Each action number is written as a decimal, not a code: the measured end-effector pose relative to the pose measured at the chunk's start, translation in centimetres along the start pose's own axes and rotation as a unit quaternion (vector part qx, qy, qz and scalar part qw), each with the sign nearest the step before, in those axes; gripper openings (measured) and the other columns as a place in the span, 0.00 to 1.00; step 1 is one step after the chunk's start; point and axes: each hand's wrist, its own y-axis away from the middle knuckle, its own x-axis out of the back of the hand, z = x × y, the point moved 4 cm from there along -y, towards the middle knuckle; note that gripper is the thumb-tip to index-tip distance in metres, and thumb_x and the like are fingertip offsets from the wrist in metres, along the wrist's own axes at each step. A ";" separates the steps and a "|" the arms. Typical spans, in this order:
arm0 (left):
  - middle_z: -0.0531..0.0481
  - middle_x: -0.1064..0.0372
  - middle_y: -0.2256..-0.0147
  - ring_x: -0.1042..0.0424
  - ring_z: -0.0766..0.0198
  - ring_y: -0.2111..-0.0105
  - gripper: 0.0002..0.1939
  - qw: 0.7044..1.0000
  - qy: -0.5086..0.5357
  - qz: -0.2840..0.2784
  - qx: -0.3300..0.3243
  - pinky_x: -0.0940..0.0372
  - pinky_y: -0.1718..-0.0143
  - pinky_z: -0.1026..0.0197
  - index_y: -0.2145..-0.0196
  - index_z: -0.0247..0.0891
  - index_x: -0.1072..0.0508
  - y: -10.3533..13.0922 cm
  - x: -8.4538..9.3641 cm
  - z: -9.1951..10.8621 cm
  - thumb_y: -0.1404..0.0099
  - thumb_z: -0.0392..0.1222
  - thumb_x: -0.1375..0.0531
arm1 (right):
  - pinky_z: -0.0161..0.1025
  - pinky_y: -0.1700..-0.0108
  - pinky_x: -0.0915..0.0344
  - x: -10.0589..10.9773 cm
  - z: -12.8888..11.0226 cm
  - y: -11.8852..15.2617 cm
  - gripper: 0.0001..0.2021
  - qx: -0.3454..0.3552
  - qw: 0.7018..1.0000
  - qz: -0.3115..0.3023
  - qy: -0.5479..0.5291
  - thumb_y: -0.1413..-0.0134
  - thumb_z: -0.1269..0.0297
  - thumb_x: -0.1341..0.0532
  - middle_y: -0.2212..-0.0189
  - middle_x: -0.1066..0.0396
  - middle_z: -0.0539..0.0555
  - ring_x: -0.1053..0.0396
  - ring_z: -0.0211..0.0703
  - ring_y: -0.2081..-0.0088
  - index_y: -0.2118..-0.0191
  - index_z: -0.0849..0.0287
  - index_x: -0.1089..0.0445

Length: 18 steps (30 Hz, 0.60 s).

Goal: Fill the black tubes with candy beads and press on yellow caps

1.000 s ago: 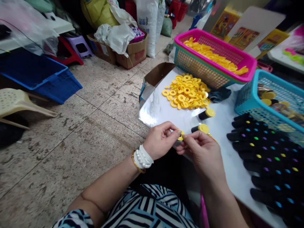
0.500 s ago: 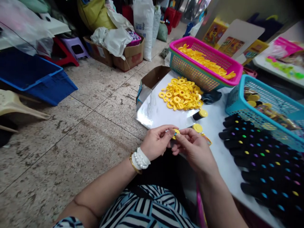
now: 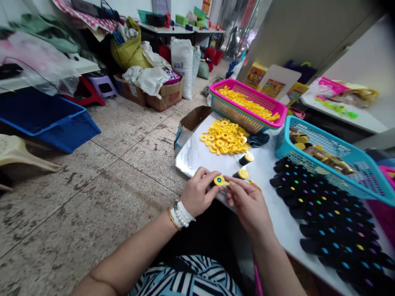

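Observation:
Just over the table's near edge, a yellow ring with a small tab (image 3: 219, 181) is between my hands. A blue dot ringed in black shows in its centre; whatever lies beneath is hidden. My left hand (image 3: 199, 192) grips the ring's rim between thumb and fingers. The tab is pinched by my right hand (image 3: 248, 201). Two black cylinders with yellow tops, a farther one (image 3: 247, 158) and a nearer one (image 3: 241, 174), stand close beyond my right hand. Past them lies a heap of yellow rings (image 3: 224, 137).
A pink basket (image 3: 212, 88) with yellow pieces and a blue basket (image 3: 364, 158) with wrapped items line the table's far side. Many black cylinders with coloured dots (image 3: 324, 218) lie at right. A cardboard box (image 3: 193, 119) stands beyond the table corner; a blue bin (image 3: 74, 127) is on the floor.
The ring has turned so its blue-dotted centre and tab show. My right hand has shifted to pinch the tab. The camera view has tilted up.

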 end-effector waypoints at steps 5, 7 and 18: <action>0.43 0.34 0.55 0.31 0.65 0.65 0.14 0.998 0.036 -0.046 -0.020 0.32 0.63 0.62 0.52 0.35 0.29 -0.6 -0.2 -0.5 0.36 0.36 0.43 | 0.27 0.79 0.34 0.0 -0.1 0.0 0.15 -0.048 0.996 -0.036 -0.073 0.58 0.61 0.28 0.76 0.26 0.49 0.33 0.30 0.80 0.63 0.62 0.25; 0.45 0.33 0.57 0.31 0.64 0.64 0.13 0.997 0.045 -0.062 -0.026 0.32 0.62 0.62 0.54 0.35 0.29 -0.9 -0.2 -0.6 0.37 0.35 0.42 | 0.24 0.88 0.46 -0.3 0.1 -0.7 0.15 -0.070 0.996 -0.037 -0.046 0.56 0.57 0.29 0.83 0.31 0.45 0.42 0.27 0.88 0.66 0.61 0.29; 0.47 0.32 0.59 0.30 0.62 0.59 0.11 0.997 0.003 -0.072 0.004 0.34 0.56 0.61 0.56 0.38 0.30 -1.1 -0.5 -0.4 0.37 0.34 0.42 | 0.27 0.83 0.49 -1.6 -0.8 -1.7 0.11 0.010 0.972 -0.013 0.233 0.45 0.56 0.39 0.87 0.38 0.41 0.43 0.32 0.85 0.66 0.55 0.41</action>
